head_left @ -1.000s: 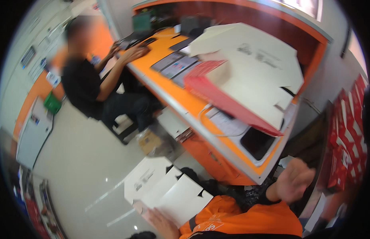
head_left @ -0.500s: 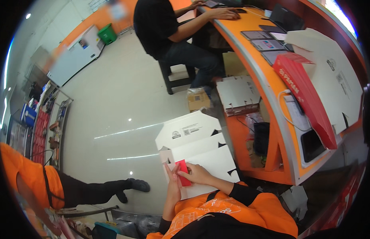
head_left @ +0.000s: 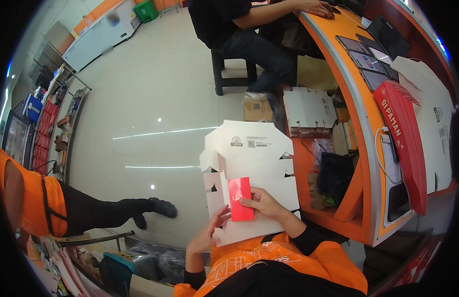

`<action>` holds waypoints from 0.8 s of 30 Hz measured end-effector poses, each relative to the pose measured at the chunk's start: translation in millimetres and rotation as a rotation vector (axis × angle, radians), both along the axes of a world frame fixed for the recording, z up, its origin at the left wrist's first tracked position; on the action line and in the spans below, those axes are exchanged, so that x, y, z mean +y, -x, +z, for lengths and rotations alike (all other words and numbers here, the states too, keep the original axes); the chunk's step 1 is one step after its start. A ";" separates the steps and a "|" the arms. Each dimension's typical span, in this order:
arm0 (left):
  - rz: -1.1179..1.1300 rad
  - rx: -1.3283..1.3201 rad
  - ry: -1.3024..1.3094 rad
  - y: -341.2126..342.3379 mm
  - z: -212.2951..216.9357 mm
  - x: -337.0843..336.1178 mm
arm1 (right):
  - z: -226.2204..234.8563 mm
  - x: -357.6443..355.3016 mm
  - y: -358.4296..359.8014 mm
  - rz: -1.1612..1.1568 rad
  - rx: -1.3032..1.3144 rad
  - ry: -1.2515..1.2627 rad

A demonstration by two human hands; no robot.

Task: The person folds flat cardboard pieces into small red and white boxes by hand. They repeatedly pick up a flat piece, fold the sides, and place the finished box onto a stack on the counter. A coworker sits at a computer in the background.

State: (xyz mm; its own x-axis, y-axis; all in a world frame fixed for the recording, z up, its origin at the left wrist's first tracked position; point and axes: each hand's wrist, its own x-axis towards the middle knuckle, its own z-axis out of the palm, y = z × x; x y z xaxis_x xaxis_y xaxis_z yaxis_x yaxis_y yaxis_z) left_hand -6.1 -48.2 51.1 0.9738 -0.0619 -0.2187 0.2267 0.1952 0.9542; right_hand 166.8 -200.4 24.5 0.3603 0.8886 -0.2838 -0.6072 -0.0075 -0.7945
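A flat red paper packet (head_left: 241, 210) with a small pale mark in its middle is upright in front of me. My right hand (head_left: 264, 202) grips its right edge, thumb over the face and fingers behind. Beside its lower left edge is my left hand (head_left: 209, 233), fingers loosely apart; whether a fingertip touches the packet I cannot tell. Under both hands an unfolded white cardboard box (head_left: 261, 171) lies across my lap, its printed flap with cut corners pointing away from me. A narrow side panel on its left is partly bent up.
An orange counter (head_left: 358, 133) at right carries phones (head_left: 365, 62), a red folded carton (head_left: 405, 143) and another white blank (head_left: 434, 163). Stacked white box blanks (head_left: 308, 111) sit on its shelf. A seated person (head_left: 259, 49) works there; another person (head_left: 36, 203) stands at left by a rack.
The red packet has been raised and turned upright, its face now showing. My left hand has drawn off it to the lower left, while my right hand still holds it. The view has shifted.
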 end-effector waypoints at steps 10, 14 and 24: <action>0.181 -0.299 -0.792 -10.2 6.5 -53.5 | 18.1 -2.5 3.1 -0.203 0.021 0.205; 0.331 -0.331 -0.854 -27.0 21.2 -59.4 | 30.2 -6.9 11.7 -0.271 -0.058 0.117; 0.480 -0.349 -0.849 -48.6 23.7 -75.5 | 57.7 -7.0 29.0 -0.510 -0.400 0.005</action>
